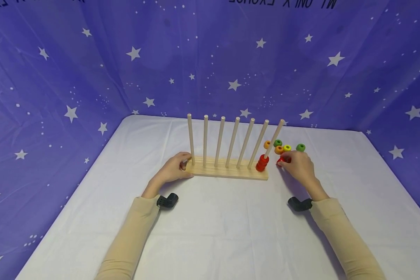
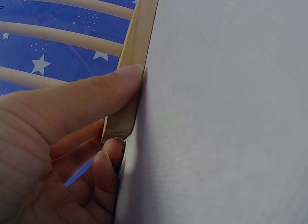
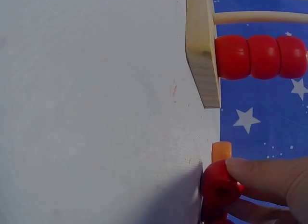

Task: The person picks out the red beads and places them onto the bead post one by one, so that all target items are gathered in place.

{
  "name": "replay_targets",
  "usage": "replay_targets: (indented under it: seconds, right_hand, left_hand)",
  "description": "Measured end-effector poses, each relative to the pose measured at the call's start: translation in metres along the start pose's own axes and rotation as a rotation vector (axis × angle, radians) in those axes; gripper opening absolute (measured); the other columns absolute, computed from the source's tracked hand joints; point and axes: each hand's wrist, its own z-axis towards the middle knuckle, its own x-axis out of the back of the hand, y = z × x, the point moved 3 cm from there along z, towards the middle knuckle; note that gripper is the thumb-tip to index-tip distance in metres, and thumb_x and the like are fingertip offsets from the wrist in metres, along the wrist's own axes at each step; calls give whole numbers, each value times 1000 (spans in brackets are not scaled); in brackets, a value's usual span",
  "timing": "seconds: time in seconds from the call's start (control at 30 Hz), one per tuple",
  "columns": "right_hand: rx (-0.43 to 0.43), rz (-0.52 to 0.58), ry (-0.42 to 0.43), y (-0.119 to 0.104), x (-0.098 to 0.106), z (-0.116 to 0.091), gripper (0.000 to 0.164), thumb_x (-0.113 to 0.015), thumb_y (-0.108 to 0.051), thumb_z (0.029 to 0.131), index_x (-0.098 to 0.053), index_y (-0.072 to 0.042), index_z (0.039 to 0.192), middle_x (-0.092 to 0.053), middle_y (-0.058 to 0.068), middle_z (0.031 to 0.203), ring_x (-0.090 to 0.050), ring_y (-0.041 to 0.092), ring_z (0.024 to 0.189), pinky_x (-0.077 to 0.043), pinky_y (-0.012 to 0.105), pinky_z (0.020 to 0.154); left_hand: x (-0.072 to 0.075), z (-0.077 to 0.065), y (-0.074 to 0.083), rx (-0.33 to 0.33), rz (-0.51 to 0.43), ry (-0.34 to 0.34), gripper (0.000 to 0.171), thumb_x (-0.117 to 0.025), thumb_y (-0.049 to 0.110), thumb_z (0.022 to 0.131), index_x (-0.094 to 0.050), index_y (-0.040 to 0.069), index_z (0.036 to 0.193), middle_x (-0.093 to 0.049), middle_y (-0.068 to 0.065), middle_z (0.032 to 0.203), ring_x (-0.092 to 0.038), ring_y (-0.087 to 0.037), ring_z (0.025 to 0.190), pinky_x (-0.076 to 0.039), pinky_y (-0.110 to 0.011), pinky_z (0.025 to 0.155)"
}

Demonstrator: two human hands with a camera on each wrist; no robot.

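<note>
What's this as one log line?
left hand: grips base; right hand: pinches red bead; rightmost peg: three red beads; loose: yellow bead, orange beads, green beads

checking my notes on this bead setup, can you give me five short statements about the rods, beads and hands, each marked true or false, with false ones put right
1. The left hand holds the left end of the pale rectangular wooden base. True.
2. Three glossy red round beads are stacked on the rightmost pale wooden rod. True.
3. The leftmost pale wooden rod carries a green bead. False: it is bare.
4. A loose yellow round bead lies on the white cloth. True.
5. The right hand pinches an orange bead. False: it pinches another red bead.
</note>
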Motion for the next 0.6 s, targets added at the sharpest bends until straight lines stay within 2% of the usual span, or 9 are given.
replay_targets:
  seconds: [0.2, 0.43, 0.6]
  right_hand:
    - [10, -6, -39, 2, -1, -2, 37, -75, -17, 78, -67, 4, 107, -68, 18, 85, -55, 24, 70, -43, 27, 56]
    - [33, -13, -65, 1, -1, -3, 39, -74, -16, 78, -66, 4, 111, -67, 18, 87, -54, 24, 70, -42, 27, 55]
    - [41, -32, -97, 2, 0, -4, 40, -73, -15, 78, -65, 3, 114, -61, 16, 83, -50, 23, 69, -38, 26, 55]
  left_hand:
    - [0, -1, 2, 0, -2, -4, 73, -77, 13, 75, -43, -5, 137, -47, -18, 135, -49, -16, 80, -41, -22, 68]
    - [-1, -2, 2, 8, -4, -2, 72, -77, 13, 75, -43, -4, 137, -48, -18, 134, -49, -17, 80, -41, -23, 68]
    - [0, -2, 3, -6, 11, -3, 71, -77, 13, 75, -44, -5, 136, -47, -18, 134, -49, -17, 81, -40, -23, 68]
